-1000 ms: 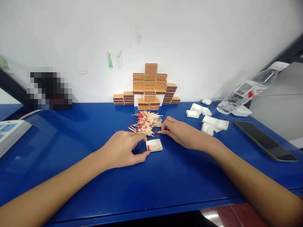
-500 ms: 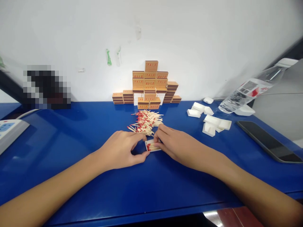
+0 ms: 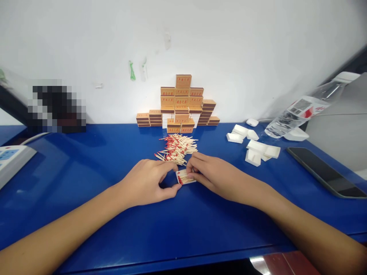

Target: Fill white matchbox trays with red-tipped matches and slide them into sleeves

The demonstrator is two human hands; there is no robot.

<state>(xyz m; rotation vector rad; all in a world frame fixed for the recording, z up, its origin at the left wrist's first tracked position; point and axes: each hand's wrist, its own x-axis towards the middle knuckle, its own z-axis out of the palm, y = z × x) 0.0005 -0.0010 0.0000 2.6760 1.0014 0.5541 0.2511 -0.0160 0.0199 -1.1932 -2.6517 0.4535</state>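
Observation:
A small white matchbox tray (image 3: 184, 177) with a few red-tipped matches in it lies on the blue table (image 3: 86, 168). My left hand (image 3: 146, 182) pinches the tray's left end between thumb and forefinger. My right hand (image 3: 210, 172) rests over the tray's right half, its fingers curled down onto the matches inside; I cannot tell whether it still grips a match. Just behind both hands lies a loose pile of matches (image 3: 176, 148).
Stacked tan matchboxes (image 3: 181, 105) stand against the white wall. Several empty white trays (image 3: 254, 146) lie at the right, with a tilted water bottle (image 3: 298, 112), a white earbud case (image 3: 252, 122) and a dark phone (image 3: 327, 172). A power strip (image 3: 11, 162) sits at the left edge.
My right hand came back from the pile with a match and settled over the tray. The left hand kept its hold on the tray.

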